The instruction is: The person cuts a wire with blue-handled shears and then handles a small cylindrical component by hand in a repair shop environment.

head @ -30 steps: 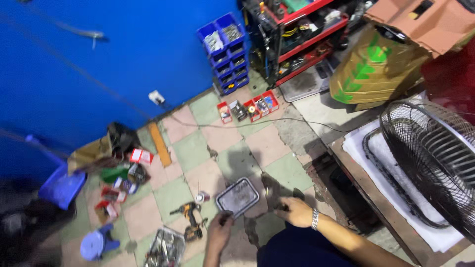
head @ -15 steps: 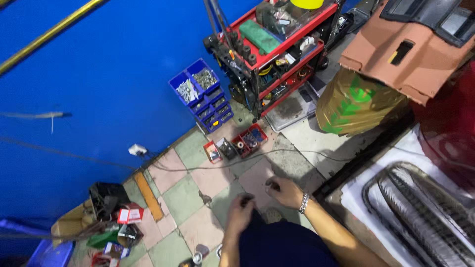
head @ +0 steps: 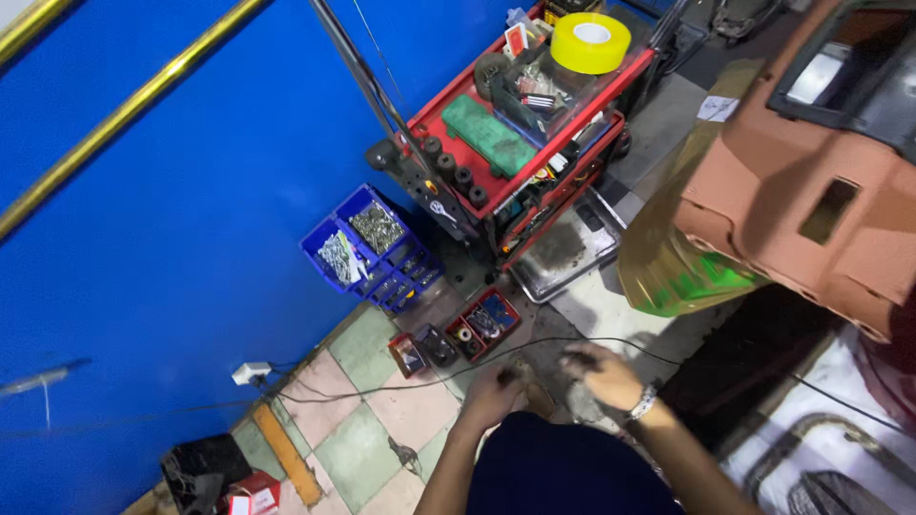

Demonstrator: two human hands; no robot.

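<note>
My left hand (head: 491, 389) and my right hand (head: 603, 374) are low in the view, close together above the tiled floor (head: 367, 443). Both are blurred by motion. A small dark thing (head: 520, 370) shows between them at the left hand's fingertips; I cannot tell what it is or whether it is held. My right wrist wears a metal watch (head: 644, 404). Just beyond the hands lie small red parts boxes (head: 463, 339), and a black cable (head: 382, 386) runs across the floor under them.
A red tool cart (head: 534, 143) with a yellow tape roll (head: 590, 43) stands ahead, with a metal tray (head: 563, 253) at its foot. Blue screw bins (head: 372, 248) lean on the blue wall (head: 143, 238). A brown plastic panel (head: 811, 191) fills the right.
The view has swung up toward the tool cart. My hands have left the small metal tray and the drill and moved to the red parts boxes. The fan guard is out of sight.
</note>
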